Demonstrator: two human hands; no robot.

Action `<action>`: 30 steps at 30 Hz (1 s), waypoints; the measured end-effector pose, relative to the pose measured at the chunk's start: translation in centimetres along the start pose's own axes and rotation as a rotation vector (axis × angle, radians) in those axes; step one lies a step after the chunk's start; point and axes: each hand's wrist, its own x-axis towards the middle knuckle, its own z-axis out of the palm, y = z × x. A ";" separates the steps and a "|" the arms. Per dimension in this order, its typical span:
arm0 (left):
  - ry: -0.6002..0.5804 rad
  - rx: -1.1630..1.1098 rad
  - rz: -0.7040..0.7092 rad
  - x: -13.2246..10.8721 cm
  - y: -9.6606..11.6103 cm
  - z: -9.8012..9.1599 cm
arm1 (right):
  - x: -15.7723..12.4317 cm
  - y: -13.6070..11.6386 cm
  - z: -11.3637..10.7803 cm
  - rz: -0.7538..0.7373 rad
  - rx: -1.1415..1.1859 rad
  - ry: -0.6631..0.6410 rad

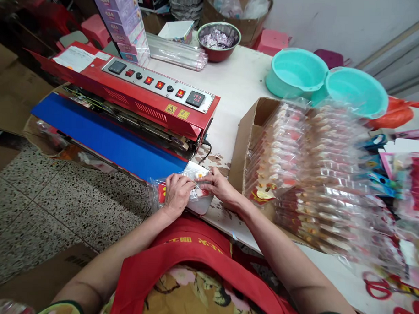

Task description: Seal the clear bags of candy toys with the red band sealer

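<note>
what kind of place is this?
Probably a small packing workshop. Signs: a red machine with a blue belt, likely a bag sealer; rows of filled clear bags at a carton; and another clear bag held at the table by the left hand.

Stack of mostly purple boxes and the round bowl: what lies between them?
In the head view, a long bundle of clear plastic, with a small white box behind it.

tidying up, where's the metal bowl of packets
In the head view, the metal bowl sits near the top, right of centre, on the table beside clear plastic sleeves.
</note>
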 end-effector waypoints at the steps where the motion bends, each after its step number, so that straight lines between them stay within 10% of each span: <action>1: -0.018 0.009 -0.011 0.1 0.1 0.0 | 0.0 0.0 0.0 -0.001 -0.007 -0.001; 30: 0.003 -0.017 -0.047 -1.6 0.9 -0.1 | 0.4 -0.7 -0.1 0.013 -0.050 -0.049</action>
